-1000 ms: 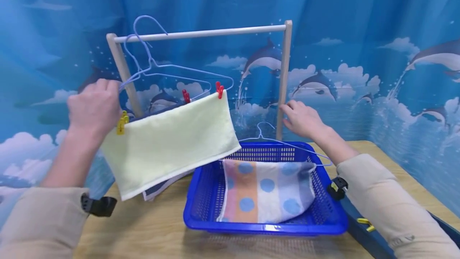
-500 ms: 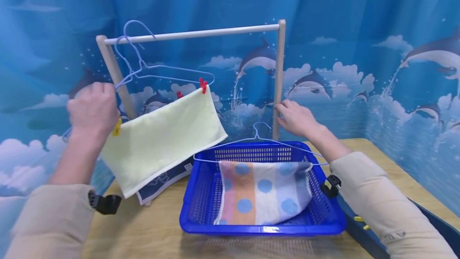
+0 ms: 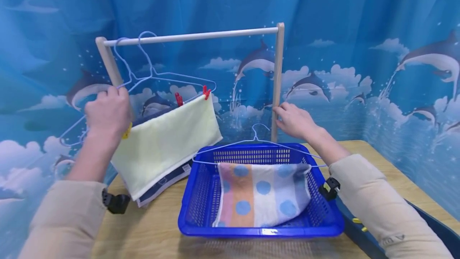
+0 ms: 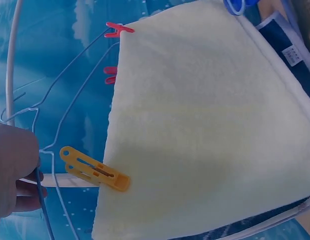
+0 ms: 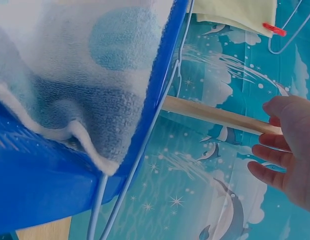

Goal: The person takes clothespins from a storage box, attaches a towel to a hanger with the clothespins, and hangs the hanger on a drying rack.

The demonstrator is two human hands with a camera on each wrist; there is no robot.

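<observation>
My left hand [image 3: 108, 113] grips the wire of a light-blue hanger [image 4: 41, 195] near its left shoulder. A pale yellow towel [image 3: 169, 135] hangs tilted from this hanger, fastened by a yellow clip [image 4: 95, 169] and a red clip [image 3: 206, 92]. The hanger's hook is at the rod [image 3: 201, 35] of the rack. Behind it hangs another hanger [image 3: 123, 63] with a dark blue towel [image 4: 291, 52], mostly hidden. My right hand [image 3: 294, 120] holds the rack's right wooden post [image 5: 220, 116] between thumb and fingers.
A blue plastic basket [image 3: 187, 211] stands on the wooden table [image 3: 143, 235]. Across it lies a third hanger [image 3: 255, 138] with a spotted, striped towel [image 3: 264, 195]. At the right, partly under my sleeve, is a dark tray [image 3: 359, 237] with yellow clips [image 3: 359, 223]. A dolphin-print curtain surrounds the table.
My left hand has moved right and slightly down with the hanger. Its hook, earlier raised above the rod, has come down to the rod. The right hand stays at the post.
</observation>
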